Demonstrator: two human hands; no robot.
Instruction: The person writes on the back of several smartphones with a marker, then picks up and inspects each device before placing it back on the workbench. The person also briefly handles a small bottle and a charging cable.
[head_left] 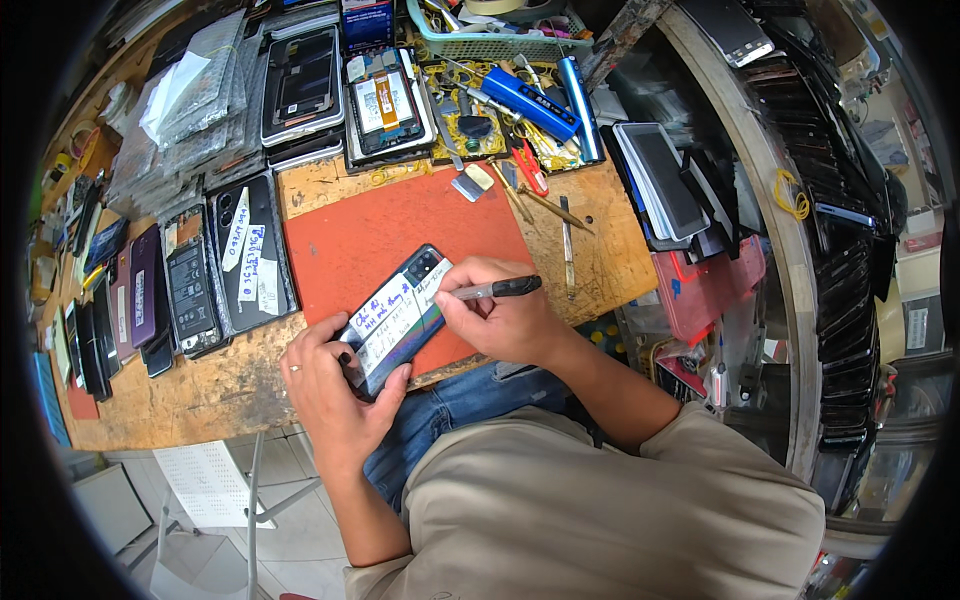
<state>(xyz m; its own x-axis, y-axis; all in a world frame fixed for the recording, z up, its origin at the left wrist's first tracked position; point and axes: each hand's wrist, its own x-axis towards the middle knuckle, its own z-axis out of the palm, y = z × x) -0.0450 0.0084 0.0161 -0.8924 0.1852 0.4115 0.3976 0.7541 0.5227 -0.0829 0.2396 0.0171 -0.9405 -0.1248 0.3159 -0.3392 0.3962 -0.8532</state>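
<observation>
My left hand (pixel 335 395) grips the lower end of a dark smartphone (pixel 426 324), thumb on one edge and fingers on the other. White paper labels (pixel 385 317) with handwriting cover much of the phone's back, which faces up, its camera block at the far end. A small black piece, perhaps a pen cap, shows by my left fingers. In my right hand (pixel 500 325) is a black-and-grey marker pen (pixel 503 288), its writing end at the label near the cameras; my fingers hide the tip. An orange-red mat (pixel 340 235) lies under the phone.
Several phones, one a labelled black phone (pixel 250 250), stand left on the wooden bench (pixel 230 395). Further back are an opened phone (pixel 385 100), a blue cylindrical tool (pixel 530 103), tweezers (pixel 555 212) and a green basket (pixel 500 45). Stacked phones (pixel 845 270) fill the right side.
</observation>
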